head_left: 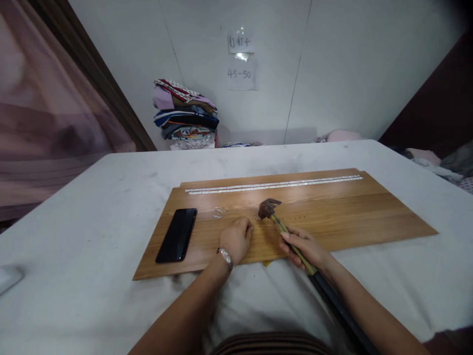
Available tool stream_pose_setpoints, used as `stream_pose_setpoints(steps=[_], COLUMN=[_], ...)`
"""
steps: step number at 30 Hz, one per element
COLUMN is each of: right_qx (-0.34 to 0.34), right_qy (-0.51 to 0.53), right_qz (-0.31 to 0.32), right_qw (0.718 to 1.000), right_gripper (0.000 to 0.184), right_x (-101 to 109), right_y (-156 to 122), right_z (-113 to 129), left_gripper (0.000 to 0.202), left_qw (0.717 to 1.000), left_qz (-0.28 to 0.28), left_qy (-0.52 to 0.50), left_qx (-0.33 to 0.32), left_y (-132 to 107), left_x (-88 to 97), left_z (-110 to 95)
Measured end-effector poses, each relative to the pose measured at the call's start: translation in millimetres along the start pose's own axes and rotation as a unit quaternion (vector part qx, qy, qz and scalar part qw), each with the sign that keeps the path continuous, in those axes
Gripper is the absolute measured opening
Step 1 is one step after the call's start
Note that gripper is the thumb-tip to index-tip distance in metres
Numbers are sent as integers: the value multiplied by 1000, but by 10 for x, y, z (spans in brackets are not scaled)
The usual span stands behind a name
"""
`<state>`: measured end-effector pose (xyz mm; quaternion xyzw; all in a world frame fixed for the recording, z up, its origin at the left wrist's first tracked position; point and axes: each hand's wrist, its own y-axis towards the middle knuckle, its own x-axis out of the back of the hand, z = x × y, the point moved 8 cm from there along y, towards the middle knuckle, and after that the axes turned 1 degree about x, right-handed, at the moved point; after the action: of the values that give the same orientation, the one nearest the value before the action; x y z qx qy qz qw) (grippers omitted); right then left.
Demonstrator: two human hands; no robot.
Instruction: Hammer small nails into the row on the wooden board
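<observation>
My right hand (302,246) grips a claw hammer (295,241) partway along its handle; the lower handle is dark. The rusty brown hammer head is low over a wooden board (354,212), and I cannot tell whether it touches. Just left of the head, my left hand (236,240) rests at the board with its fingers curled in. Whatever those fingertips hold, if anything, is hidden. Several loose nails (219,212) lie on the board beyond my left hand. A row of small dark dots (294,218) runs along the board right of the hammer head.
A black phone (176,235) lies on the board's left end. Two white strips (275,186) run along its far edge. The board sits on a white-covered table (74,236). Folded clothes (186,116) are stacked behind, against a wall with paper notes (242,74).
</observation>
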<state>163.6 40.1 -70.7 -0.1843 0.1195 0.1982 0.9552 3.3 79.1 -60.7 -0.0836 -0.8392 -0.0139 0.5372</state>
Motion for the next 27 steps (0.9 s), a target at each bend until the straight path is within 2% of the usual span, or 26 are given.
stream_pose_setpoints(steps=[10,15,22,27], right_qx=[11,-9,10,-2], right_qy=[1,-18,-27,-35], right_qz=[-1,-4,-4,-2], right_qw=[1000,1000,1000,999], right_gripper=[36,38,38,39], right_x=[-28,-15,20,7], right_y=[0,-12,3,-1], right_z=[30,-17,-28,-28], left_gripper=[16,16,17,18], left_qw=[1000,1000,1000,1000], left_qz=[-13,-6,10,10], left_qy=[-3,1,4,5], left_qx=[-9,-9,11,6], left_y=[-12,-25,-30,-30], left_x=[14,15,19,30], left_z=[-16,-32,-33,-42])
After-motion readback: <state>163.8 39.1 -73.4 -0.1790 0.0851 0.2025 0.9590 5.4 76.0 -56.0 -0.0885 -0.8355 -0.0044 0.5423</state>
